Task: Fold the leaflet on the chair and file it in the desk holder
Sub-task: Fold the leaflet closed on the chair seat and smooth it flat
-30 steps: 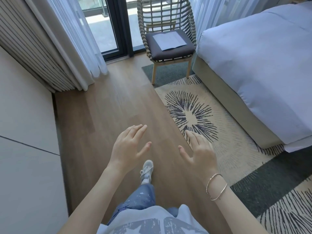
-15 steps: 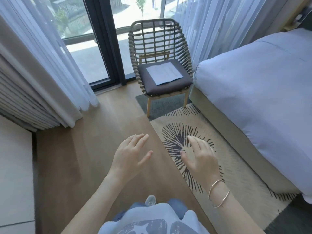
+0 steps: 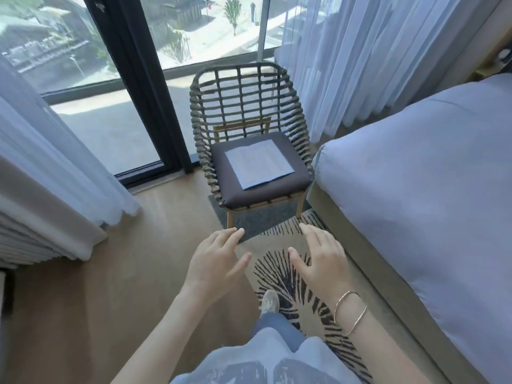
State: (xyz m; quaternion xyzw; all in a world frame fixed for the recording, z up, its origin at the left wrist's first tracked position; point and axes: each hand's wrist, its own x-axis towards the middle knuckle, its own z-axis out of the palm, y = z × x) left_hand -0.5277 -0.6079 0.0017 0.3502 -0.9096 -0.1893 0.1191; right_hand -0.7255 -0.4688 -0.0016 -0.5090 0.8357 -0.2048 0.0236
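Leaflet (image 3: 259,163): flat white rectangular sheet with faint print and a centre crease, lying unfolded on the seat cushion, ahead of both hands and apart from them.
Chair (image 3: 243,87): tub-shaped back of thick woven cord in an open grid, pale wooden legs, dark grey padded cushion (image 3: 260,192).
Left hand (image 3: 214,259): palm down, fingers spread loosely, holding nothing.
Right hand (image 3: 322,257): palm down, fingers apart, empty; two thin metal bangles (image 3: 350,311) at the wrist.
Bed (image 3: 432,173): smooth pale blue cover, just right of the right hand.
Rug (image 3: 279,270): beige with black radiating strokes, beneath the hands.
Floor (image 3: 83,300): matte wood planks, left of the left hand.
Curtains (image 3: 360,56): sheer, pleated, white.
Change: the chair now sits nearer and larger than half a second ago; the hands keep the same open pose.
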